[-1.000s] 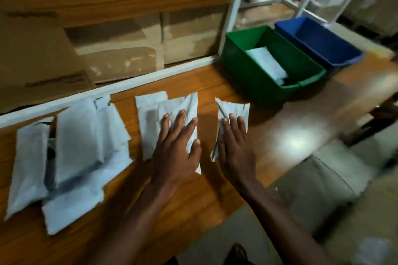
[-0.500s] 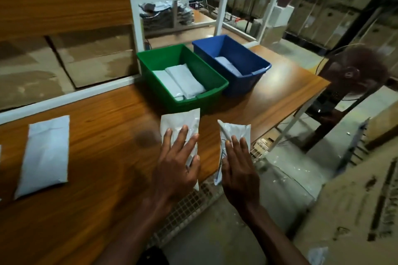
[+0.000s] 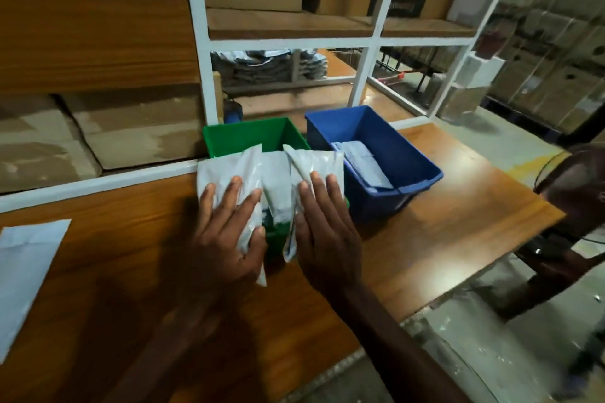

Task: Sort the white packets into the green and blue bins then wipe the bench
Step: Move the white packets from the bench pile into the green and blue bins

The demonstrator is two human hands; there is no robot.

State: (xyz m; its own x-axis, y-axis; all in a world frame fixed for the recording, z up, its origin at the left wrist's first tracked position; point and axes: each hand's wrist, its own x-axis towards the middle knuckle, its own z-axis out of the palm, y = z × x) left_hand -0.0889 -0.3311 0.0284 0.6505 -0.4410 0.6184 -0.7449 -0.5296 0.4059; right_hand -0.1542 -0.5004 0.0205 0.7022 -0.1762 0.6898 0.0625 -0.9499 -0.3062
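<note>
- Two white packets are being held up in front of the green bin point(image 3: 248, 137), one in each hand; the left packet point(image 3: 229, 170) is being seen before the bin's left part, the right packet point(image 3: 314, 163) before its right edge, close to the blue bin point(image 3: 393, 154).
- Both forearms are being stretched forward from the lower edge of the view, over the wooden bench point(image 3: 124, 258), with the backs of the hands turned toward the camera.
- The left hand point(image 3: 229, 239) is being kept on the lower half of its packet: the fingers are spread and nearly straight on the near face, and the thumb is being pressed at the packet's right edge, so the packet is being pinched.
- The right hand point(image 3: 327, 232) is being kept on its packet in the same way, with straight fingers lying on the near face; the thumb is hidden, so the exact grip cannot be told.
- The two hands are being held apart, and between them another packet point(image 3: 278, 186) is being seen inside the green bin.
- More packets point(image 3: 363, 163) are lying in the blue bin, which is standing just beside the green one.
- One further packet point(image 3: 26, 268) is lying flat at the left edge of the bench, well apart from the hands.
</note>
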